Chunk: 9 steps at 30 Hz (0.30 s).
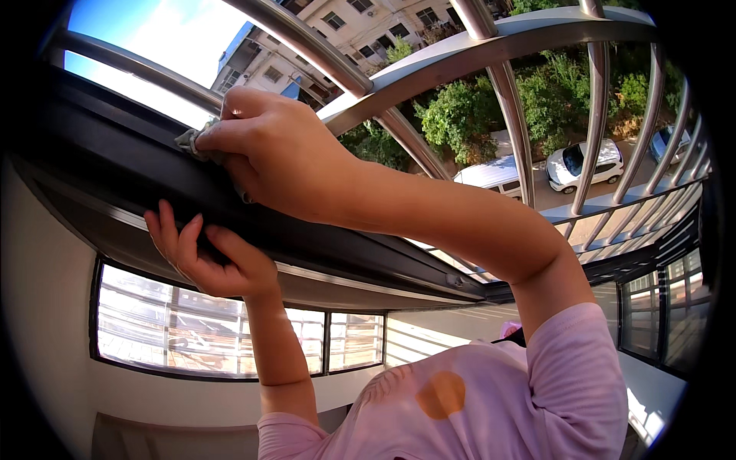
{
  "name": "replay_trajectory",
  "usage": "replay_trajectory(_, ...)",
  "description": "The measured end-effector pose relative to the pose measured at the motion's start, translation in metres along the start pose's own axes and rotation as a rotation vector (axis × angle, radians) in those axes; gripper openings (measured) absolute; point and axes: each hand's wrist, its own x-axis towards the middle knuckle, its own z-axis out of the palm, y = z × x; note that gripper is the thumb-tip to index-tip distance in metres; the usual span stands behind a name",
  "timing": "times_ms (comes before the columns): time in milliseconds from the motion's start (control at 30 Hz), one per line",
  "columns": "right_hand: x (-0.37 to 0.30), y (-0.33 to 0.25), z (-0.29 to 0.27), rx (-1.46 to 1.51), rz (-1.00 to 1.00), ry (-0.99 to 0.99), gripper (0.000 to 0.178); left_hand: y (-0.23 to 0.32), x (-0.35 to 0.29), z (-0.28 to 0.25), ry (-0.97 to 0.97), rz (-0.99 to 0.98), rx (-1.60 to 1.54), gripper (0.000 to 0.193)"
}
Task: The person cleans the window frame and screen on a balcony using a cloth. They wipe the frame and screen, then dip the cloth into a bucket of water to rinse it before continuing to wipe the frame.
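A crumpled grey-green cloth (pixel 198 143) is bunched in my right hand (pixel 276 149), whose fingers are closed around it. That hand presses the cloth against the outer side of a dark window frame (pixel 123 138), beside the metal bars. Lower down, my left hand (pixel 211 257) is open, with its fingers apart and slightly bent. Its fingertips lie at the inner edge of the same frame. Part of the cloth is hidden behind my right fingers.
Shiny metal security bars (pixel 510 115) stand close beyond the frame, joined by a curved flat rail (pixel 437 67). Outside and below are trees (pixel 460 119), a parked white car (pixel 586 165) and a building. Another window (pixel 176 322) is set in the pale wall.
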Motion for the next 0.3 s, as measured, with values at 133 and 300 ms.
replay_trajectory(133, -0.078, -0.006, -0.041, -0.052, 0.182, -0.087, 0.025, 0.005, 0.008, 0.008, 0.004, 0.041, -0.02, 0.017)
replay_trajectory(300, -0.191, -0.007, -0.083, -0.165, 0.454, -0.324, 0.031, 0.004, 0.005, 0.009, 0.042, 0.017, -0.12, 0.013)
